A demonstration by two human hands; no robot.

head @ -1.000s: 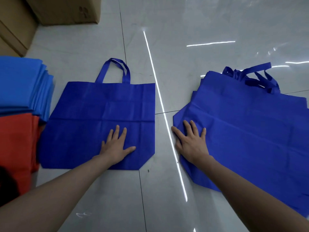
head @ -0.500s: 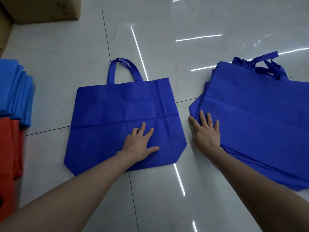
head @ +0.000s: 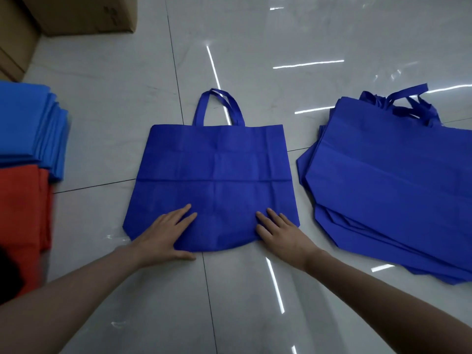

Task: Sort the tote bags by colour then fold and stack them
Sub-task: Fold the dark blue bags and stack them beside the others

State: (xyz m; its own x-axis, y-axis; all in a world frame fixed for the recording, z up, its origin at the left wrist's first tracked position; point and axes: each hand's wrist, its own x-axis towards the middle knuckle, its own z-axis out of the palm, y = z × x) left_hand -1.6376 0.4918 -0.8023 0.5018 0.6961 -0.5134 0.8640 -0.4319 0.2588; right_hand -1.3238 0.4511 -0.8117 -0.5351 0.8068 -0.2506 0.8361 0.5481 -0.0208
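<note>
Royal-blue tote bag [head: 214, 175] flat on floor, handles far side

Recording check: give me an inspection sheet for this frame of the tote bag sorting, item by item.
Surface: glossy pale tiled floor, streaked with light reflections.
Job's things: one dark blue tote bag lies flat, handles away from the person; pile of dark blue bags to its right; folded lighter blue stack and red stack at left.
Clutter: nothing seen.
Grippers: left hand and right hand, fingers straight, rest on the flat bag near its bottom edge.
Cables: nothing seen.
Surroundings: cardboard boxes at top left.
</note>
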